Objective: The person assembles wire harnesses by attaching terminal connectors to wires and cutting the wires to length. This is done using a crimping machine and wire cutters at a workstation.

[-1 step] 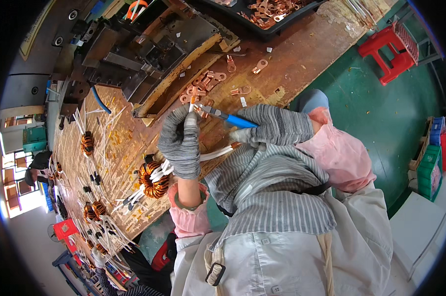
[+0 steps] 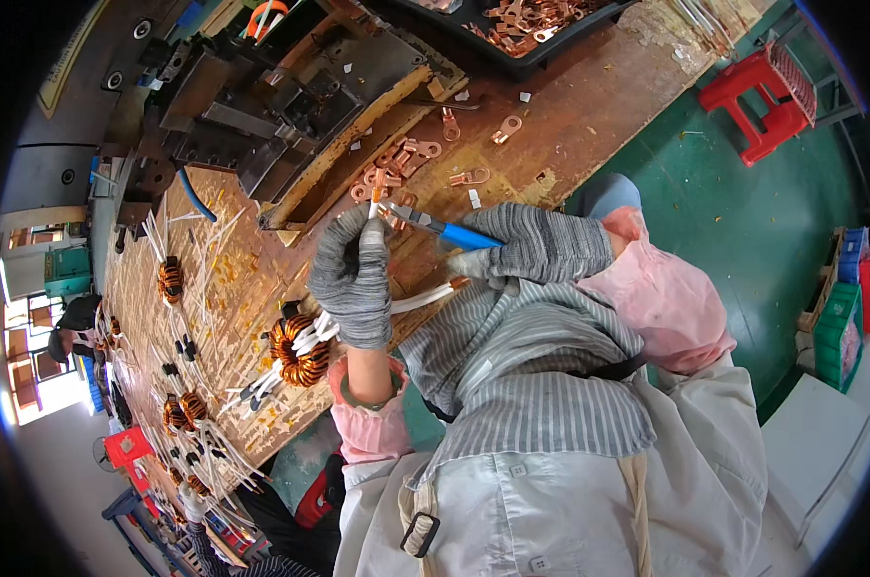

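Note:
My left hand, in a grey knit glove, pinches a white wire whose bare copper end points up past the fingertips. In my gloved right hand is a pair of blue-handled pliers, with its jaws against the wire just below the copper end. Whether the jaws are fully closed is too small to tell. Beside my left wrist lies a copper-wound ring coil with thick white leads. Another white lead passes below my hands. Copper cable lugs lie loose just beyond my left fingertips.
A heavy dark metal machine stands on the worn wooden bench at the far left. More lugs fill a black tray at the back. Several ring coils with wires lie leftward. A red stool stands right; another person's gloved hand shows lower left.

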{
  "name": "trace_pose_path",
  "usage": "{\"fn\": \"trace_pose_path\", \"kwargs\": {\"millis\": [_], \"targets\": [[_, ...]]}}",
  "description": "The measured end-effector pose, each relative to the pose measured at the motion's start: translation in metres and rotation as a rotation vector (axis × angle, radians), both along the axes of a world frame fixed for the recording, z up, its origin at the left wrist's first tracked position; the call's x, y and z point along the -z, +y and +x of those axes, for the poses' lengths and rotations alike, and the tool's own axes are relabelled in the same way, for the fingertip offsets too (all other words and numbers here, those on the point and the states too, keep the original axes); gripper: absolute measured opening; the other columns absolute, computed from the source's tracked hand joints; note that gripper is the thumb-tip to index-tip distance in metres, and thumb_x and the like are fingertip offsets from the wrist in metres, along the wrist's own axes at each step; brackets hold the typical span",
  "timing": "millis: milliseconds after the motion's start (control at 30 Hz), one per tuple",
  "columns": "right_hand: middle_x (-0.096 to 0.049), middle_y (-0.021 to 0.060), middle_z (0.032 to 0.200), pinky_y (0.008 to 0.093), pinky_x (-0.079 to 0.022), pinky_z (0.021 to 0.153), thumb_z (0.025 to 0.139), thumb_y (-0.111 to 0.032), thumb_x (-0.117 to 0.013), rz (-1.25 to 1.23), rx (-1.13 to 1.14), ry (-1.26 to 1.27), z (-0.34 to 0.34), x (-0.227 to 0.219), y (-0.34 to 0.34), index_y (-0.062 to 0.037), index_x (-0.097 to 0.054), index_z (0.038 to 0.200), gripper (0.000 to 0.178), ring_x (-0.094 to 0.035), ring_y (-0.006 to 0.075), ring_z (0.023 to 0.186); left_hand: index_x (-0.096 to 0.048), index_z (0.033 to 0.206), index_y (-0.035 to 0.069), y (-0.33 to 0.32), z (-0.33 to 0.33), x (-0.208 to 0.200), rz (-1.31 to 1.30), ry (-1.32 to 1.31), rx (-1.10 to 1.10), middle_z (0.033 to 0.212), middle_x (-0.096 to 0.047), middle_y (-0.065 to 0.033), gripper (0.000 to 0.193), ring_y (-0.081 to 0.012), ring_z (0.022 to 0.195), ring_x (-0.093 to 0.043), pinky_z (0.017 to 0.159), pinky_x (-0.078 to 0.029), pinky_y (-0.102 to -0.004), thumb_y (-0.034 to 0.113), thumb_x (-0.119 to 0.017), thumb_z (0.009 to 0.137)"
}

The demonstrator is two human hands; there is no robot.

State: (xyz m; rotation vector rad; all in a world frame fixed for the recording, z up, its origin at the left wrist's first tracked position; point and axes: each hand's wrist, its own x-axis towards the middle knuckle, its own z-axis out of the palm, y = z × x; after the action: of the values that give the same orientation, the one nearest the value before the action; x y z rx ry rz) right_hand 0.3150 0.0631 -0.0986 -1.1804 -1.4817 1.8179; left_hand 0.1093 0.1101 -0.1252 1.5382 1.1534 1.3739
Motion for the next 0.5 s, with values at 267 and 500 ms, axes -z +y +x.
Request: {"fn": "trace_pose_path", "kwargs": {"millis": [267, 500], "targets": [[-0.056, 0.0102, 0.062, 0.0332, -0.044, 0.049, 0.080, -0.042, -0.057, 0.180, 0.046, -0.101, -0.007, 0.016, 0.003, -0.0038, -0.055, 0.083, 0.038, -0.055, 0.0219, 0.052, -0.061, 0.097, -0.001, -0.003, -0.001, 0.001, 0.038, 0.030, -0.021, 0.090, -0.062, -0.0073, 0.018, -0.0130, 0.081, -0.059, 0.075, -0.049, -0.0255, -0.002, -0.060, 0.079], [-0.059, 0.0179, 0.077, 0.0414, -0.047, 0.063, 0.081, -0.029, -0.056, 0.618, 0.183, -0.728, -0.007, 0.005, 0.012, -0.0050, -0.054, 0.093, 0.027, -0.059, 0.0346, 0.071, -0.060, 0.096, 0.000, -0.003, -0.010, -0.018, -0.217, -0.136, 0.133, 0.069, -0.058, -0.0050, 0.018, -0.0037, 0.048, -0.043, 0.041, -0.031, -0.0164, 0.011, -0.059, 0.082]]}}
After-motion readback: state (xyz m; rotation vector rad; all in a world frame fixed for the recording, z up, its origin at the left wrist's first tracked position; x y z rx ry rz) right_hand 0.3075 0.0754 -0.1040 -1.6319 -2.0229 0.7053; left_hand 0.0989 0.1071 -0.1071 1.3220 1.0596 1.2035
